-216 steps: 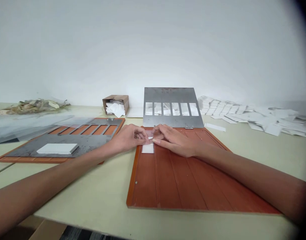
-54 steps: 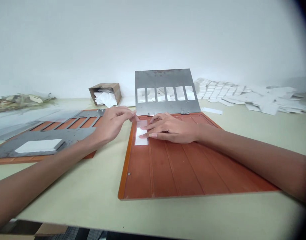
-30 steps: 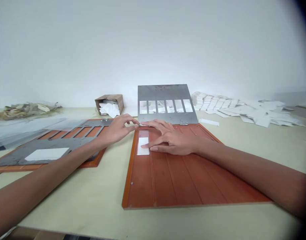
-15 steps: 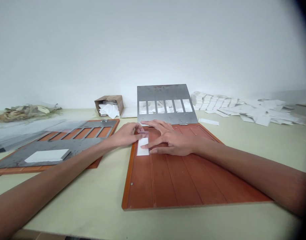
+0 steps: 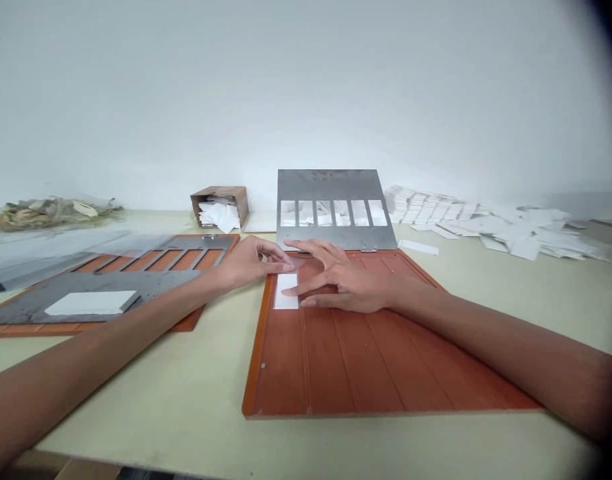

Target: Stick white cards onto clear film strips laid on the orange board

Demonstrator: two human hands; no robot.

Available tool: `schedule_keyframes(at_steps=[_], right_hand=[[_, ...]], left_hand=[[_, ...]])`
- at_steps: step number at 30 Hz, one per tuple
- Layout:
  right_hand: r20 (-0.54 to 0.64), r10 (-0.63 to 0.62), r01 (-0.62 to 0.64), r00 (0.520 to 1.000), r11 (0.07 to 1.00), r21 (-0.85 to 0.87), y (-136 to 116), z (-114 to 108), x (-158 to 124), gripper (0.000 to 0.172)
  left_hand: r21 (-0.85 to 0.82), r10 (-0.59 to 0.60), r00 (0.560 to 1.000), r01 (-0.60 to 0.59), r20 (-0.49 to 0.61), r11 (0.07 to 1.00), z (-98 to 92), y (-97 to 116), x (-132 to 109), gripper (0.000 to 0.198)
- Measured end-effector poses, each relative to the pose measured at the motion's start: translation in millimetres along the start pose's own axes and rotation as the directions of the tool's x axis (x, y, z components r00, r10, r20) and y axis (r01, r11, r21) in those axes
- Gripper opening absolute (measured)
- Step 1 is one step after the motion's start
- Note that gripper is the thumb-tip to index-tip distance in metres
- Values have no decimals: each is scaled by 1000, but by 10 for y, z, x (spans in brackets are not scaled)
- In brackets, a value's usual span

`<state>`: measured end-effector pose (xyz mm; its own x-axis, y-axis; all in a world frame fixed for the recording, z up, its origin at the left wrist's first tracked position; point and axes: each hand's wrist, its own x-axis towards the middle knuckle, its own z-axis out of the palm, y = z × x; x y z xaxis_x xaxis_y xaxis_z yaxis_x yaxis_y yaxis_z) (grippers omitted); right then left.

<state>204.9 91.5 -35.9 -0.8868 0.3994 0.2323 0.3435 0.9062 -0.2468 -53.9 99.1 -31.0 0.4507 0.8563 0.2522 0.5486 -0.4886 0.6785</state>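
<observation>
1. Your white paper strip (image 5: 286, 292) lies flat near the top left corner of the orange board (image 5: 366, 360). Its long axis runs away from you, toward the hinged metal plate (image 5: 331, 207).
2. Your right hand (image 5: 346, 283) is the nearer one, reaching in from the strip's right side. Its fingers (image 5: 292, 291) are spread apart, and the lowest tips lie on or just over the strip's right edge.
3. Your left hand (image 5: 253, 263) comes in from the left, its fingers (image 5: 279, 265) close together, just beyond the strip's far end.
4. A clear film piece (image 5: 295, 265) sits there, touching or just under those fingertips. You can't tell whether they are pinching it.
</observation>
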Motion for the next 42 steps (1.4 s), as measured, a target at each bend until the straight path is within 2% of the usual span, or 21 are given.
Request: schedule_keyframes(at_steps=[5, 9, 18, 33, 42], right_hand=[[18, 12, -12, 1000, 1000, 5, -45, -33, -4, 32], [14, -1, 1, 1000, 1000, 24, -38, -32, -6, 32], [27, -9, 9, 1000, 1000, 1, -42, -47, -3, 30], [14, -76, 77, 997, 996, -55, -41, -49, -14, 31], [-55, -275, 265, 960, 954, -142, -3, 3, 7, 33]], left_hand=[[52, 180, 974, -188, 137, 981, -105, 52, -88, 15], [84, 243, 949, -263, 201, 961, -174, 70, -117, 14], [106, 264, 922, -303, 282, 947, -209, 150, -136, 16], [150, 284, 902, -346, 326, 926, -255, 155, -163, 20], [173, 330, 884, -400, 330, 900, -263, 105, -154, 22]])
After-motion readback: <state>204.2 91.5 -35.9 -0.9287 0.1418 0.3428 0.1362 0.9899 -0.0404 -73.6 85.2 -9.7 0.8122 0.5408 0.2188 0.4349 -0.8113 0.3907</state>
